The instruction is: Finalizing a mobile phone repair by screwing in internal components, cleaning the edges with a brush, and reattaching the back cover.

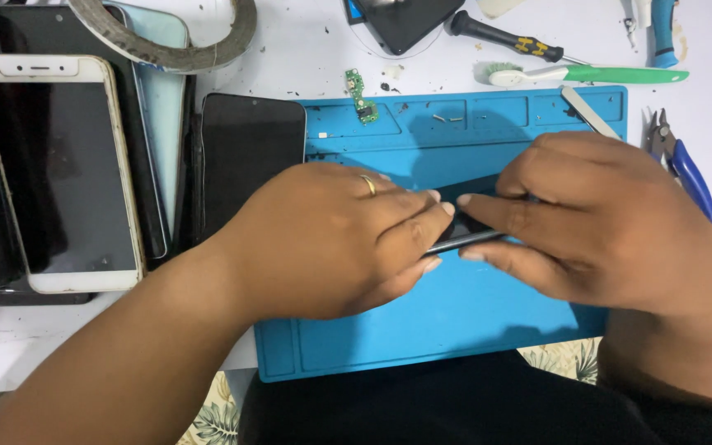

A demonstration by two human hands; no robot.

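mat [455,330]: matt blue rubbery | white phone [58,173]: glossy glass | pliers [686,169]: bare metal, blue plastic handles

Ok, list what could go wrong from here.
The dark flat phone part pinched between left hand and right hand might bend or crack if pressed unevenly. The small green circuit board lies loose at the blue silicone work mat's edge, and a passing sleeve could knock it off.

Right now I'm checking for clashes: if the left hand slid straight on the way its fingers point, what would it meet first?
The left hand points rightward, so it would likely meet the right hand first; their fingertips nearly touch over the dark phone they grip.
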